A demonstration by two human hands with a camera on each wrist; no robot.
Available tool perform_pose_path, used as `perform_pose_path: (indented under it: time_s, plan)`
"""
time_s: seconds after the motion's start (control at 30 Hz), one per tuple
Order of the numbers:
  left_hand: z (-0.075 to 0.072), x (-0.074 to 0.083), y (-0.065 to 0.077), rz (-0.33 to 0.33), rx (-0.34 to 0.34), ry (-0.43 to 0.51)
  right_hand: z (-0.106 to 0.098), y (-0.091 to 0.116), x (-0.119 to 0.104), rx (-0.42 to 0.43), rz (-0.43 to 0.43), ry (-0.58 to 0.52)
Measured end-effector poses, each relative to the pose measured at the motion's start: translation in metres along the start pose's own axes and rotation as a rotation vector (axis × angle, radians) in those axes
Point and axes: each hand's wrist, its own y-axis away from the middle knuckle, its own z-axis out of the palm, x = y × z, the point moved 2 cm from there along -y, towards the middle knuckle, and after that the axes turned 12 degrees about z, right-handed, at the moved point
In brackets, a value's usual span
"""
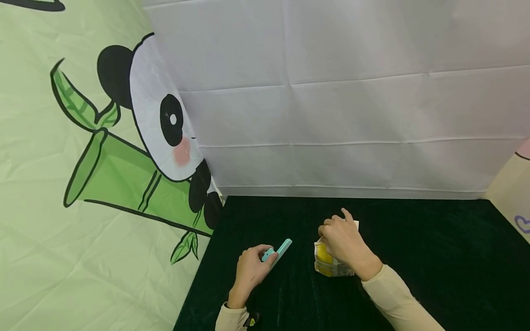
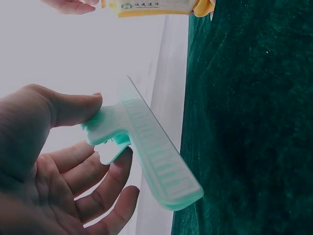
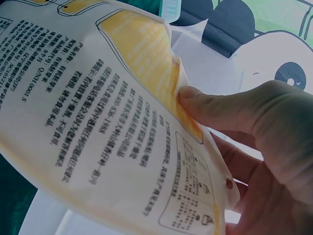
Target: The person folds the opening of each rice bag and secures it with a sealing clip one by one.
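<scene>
A turquoise bag clip (image 1: 283, 249) with a long ribbed bar is pinched in my left hand (image 1: 250, 267). In the left wrist view the thumb presses one grip of the clip (image 2: 164, 159) and a finger lies against the other. To its right, a white and yellow printed food bag (image 1: 325, 263) stands on the dark green cloth. My right hand (image 1: 342, 239) grips the bag near its top edge. The right wrist view shows the thumb on the near face of the bag (image 3: 112, 127), with the other fingers partly hidden behind it. Clip and bag are apart.
Dark green cloth (image 1: 430, 257) covers the table. A white sheet (image 1: 352, 115) hangs behind its far edge, and a green panda-print sheet (image 1: 41, 248) hangs at the left. A pale printed panel (image 1: 507, 193) stands at the right edge.
</scene>
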Motion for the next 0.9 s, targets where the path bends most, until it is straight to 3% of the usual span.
perform_pose_path:
  time_s: [0.6,0.9]
  plan:
    - [0.0006,0.003,0.0006,0.031,0.02,-0.008,0.0007,-0.001,0.0017,0.012,-0.009,-0.016]
    - [0.001,0.0082,-0.0001,0.015,0.023,0.001,0.0007,0.0,0.0015,0.02,-0.013,-0.026]
